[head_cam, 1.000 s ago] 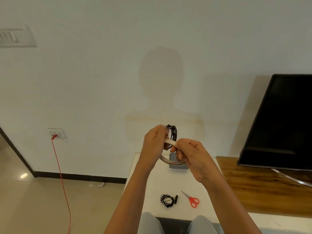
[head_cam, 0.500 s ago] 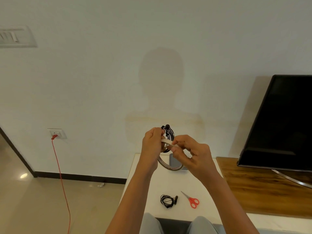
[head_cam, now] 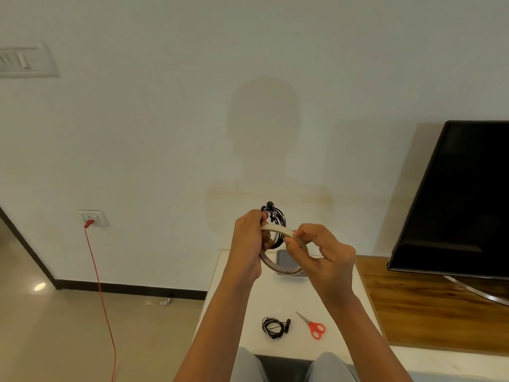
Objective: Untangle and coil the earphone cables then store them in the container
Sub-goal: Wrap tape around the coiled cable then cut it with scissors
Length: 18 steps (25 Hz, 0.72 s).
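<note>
- Your left hand (head_cam: 249,238) was raised in front of you with its fingers curled tight around a black earphone coil (head_cam: 278,216). The coil's loops and earbuds stuck out above and to the right of your fingers.
- The same hand also touched the left side of a pale tape roll (head_cam: 276,267). The thin ring hung below and to the right of your knuckles, crossing in front of the coil.
- Your right hand (head_cam: 326,253) pinched the upper right edge of the tape roll between thumb and forefinger, with the other fingers loosely bent. I could not tell whether you held the ring itself or a peeled end.
- Both hands were held above the far end of a white table (head_cam: 234,321).
- A small grey container (head_cam: 283,257) sat on the table behind the tape roll, partly hidden by it and by your right hand.
- Nearer to you, a second earphone coil (head_cam: 273,327) lay on the table, wound into a small black bundle.
- Red-handled scissors (head_cam: 314,326) lay just to the right of that bundle, apart from it.
- To the right stood a dark television (head_cam: 454,199) on a wooden surface (head_cam: 413,299).
- To the left, a red cable (head_cam: 100,285) ran from a wall socket (head_cam: 93,217) down to the floor.
</note>
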{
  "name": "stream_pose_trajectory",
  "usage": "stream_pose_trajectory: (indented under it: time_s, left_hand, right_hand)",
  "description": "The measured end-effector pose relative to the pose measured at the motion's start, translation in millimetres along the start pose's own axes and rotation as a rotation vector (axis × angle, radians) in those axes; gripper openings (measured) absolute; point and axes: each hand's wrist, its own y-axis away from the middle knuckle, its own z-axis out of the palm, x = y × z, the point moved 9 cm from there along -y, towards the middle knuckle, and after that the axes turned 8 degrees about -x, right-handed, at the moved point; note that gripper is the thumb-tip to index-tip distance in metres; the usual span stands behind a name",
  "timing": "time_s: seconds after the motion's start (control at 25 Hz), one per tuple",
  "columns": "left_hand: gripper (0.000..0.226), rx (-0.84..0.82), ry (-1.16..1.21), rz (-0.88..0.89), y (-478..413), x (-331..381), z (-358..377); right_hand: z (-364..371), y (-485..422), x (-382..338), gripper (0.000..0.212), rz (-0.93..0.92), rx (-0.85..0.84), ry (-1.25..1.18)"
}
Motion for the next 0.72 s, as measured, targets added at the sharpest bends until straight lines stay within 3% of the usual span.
stream_pose_trajectory:
  time_s: [0.16, 0.4, 0.72]
  left_hand:
    - [0.027, -0.012, 0.061, -0.01, 1.2, 0.2, 2.8]
    - [0.027, -0.014, -0.009, 0.014, 3.0, 5.2, 3.7]
    - [0.026, -0.022, -0.085, 0.049, 3.3, 8.0, 0.7]
  right_hand:
    - [-8.2, 4.2, -6.3, 0.015, -0.049, 0.091, 0.005]
    - [-8.2, 4.9, -3.8, 0.016, -0.07, 0.083, 0.013]
    - [12.2, -8.2, -4.2, 0.016, -0.087, -0.142, -0.011]
